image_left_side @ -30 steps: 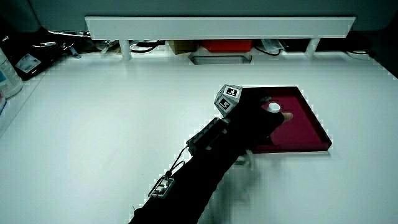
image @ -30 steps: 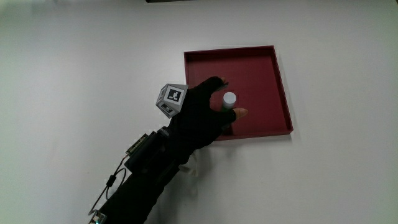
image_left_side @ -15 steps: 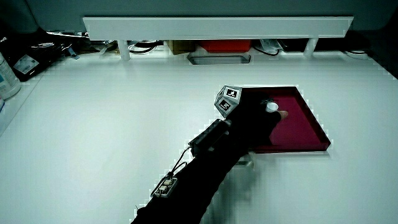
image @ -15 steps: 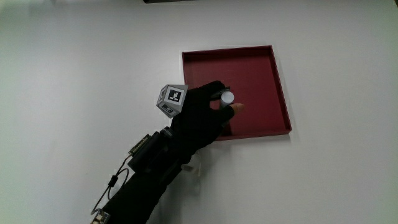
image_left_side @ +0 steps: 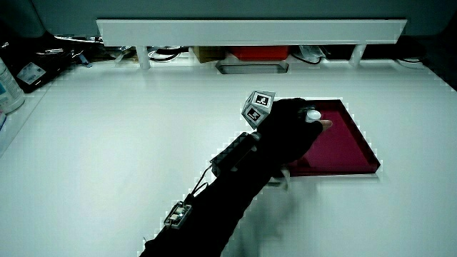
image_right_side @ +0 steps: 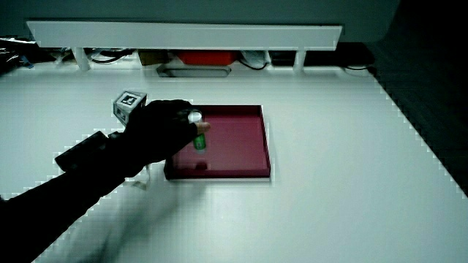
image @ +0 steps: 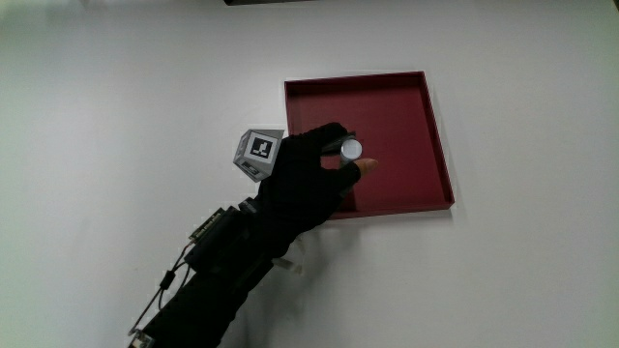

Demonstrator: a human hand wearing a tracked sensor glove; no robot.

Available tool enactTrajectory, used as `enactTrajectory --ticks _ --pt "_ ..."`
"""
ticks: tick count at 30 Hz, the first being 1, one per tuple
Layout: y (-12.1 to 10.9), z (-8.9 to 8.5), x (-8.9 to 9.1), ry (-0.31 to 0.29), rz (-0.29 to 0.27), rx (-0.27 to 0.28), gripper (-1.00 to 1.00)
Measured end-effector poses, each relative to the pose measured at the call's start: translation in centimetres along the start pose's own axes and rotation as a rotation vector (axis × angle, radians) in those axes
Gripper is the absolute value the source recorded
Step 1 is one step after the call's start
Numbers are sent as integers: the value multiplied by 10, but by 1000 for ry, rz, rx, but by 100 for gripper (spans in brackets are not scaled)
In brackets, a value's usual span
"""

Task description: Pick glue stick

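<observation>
The forearm [image: 218,285] is reaching in over the white table [image: 116,97] from the person's edge, and the patterned cube [image: 256,153] is now sitting slightly farther from the tray than it was a second ago. The hand [image: 308,176] is hanging over the tray's corner nearest the person. Its fingers are curled and pinching the glue stick [image: 351,149] between thumb and fingertips.

The stick's white cap is looking a little higher and more tilted than half a second ago. In a side view its green body [image_right_side: 198,138] is hanging clear above the tray floor, with a dark shadow under it. The pick therefore seems to be succeeding, with the stick already off the red tray [image: 416,116].

The low tray wall nearest the person is lying just under the hand, so the lift probably needs to be clearing it. Around the tray the table is offering open room, up to the low partition [image_left_side: 250,30].
</observation>
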Motion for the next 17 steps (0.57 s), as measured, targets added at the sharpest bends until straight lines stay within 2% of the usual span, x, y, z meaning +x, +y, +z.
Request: enactTrajectory --ticks 1,3,4,5,7,8,10,11,12,13,14,15,16,17 --pt "-2 3 4 -10 -3 -9 100" --pt "-4 10 10 -29 -52 -15 100" --pt "-8 14 15 -62 -57 -29 100" --pt "-11 20 20 -46 -44 -26 100" --pt "-16 29 27 -58 -51 -45 100" --pt "-18 33 30 -100 -84 -53 100" --pt "-25 43 38 -90 -72 -51 100" --pt "-29 49 43 -64 -60 -52 100" --pt "-31 53 45 -53 -80 -49 100" --pt "-34 58 51 -51 -64 -59 100" --pt "-38 62 54 -117 -73 -75 100" --pt "-41 68 55 -59 -62 -54 100" --pt "-44 72 58 -71 -76 -64 100" --pt "-50 77 64 -64 -17 -62 100"
